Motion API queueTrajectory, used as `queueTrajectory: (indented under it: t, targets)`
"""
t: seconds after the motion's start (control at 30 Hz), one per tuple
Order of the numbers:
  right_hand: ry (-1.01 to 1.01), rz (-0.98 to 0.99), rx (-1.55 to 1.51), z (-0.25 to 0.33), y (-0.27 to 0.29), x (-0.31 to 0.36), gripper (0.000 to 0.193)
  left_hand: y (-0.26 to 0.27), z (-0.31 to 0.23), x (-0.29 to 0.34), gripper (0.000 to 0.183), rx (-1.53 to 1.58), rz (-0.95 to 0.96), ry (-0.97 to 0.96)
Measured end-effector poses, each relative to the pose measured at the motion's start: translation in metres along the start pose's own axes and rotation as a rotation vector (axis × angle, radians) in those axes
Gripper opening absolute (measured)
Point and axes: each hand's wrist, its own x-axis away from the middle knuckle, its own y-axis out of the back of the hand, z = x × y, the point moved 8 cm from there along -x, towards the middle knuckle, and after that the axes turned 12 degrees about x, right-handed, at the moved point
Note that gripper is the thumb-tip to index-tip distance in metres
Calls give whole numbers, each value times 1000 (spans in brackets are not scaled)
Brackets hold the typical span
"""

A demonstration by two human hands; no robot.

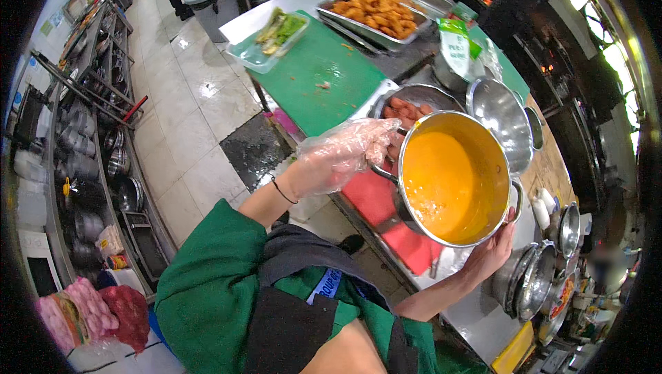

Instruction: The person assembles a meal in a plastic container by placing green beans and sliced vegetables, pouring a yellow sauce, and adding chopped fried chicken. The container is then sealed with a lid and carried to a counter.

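Both hands hold a metal pot (487,141) by its two side handles, with its mouth tipped toward me. Smooth orange-yellow liquid (441,181) fills much of it, with a few bubbles near the lower left. My left hand (355,146) wears a clear plastic glove and closes at the left handle; the loose plastic partly hides its fingers. My bare right hand (491,253) grips the right handle from below. Just behind the pot, a metal pan (441,96) holds reddish-pink pieces (407,108), partly covered by the pot.
A red cutting board (403,243) lies under the pot. Further back are a green board (317,74), a clear tub of greens (256,64), and a tray of fried pieces (396,44). A metal bowl (502,115) stands right; stacked pans (531,277) sit lower right.
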Motion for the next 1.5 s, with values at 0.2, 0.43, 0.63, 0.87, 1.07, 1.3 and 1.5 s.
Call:
queueTrajectory:
  t: [0.2,0.43,0.63,0.87,1.07,1.3,1.5]
  targets:
    - [-44,223,-179,-29,-149,25,31,106,-92,33,15,158,-277,131]
    - [-119,476,-236,-57,-283,24,34,181,-166,47,19,260,-441,28]
    - [-110,391,24,-50,-357,-8,31,215,-189,30,19,365,-585,-31]
    - [-94,477,117,-46,-438,-42,33,247,-195,7,17,610,-696,-12]
    - [-73,580,149,-45,-488,-50,30,268,-206,6,19,594,-732,-33]
    - [-50,549,218,-34,-519,-47,25,276,-225,9,18,603,-702,-23]
    - [-42,545,293,-25,-534,-42,25,284,-228,9,17,673,-705,30]
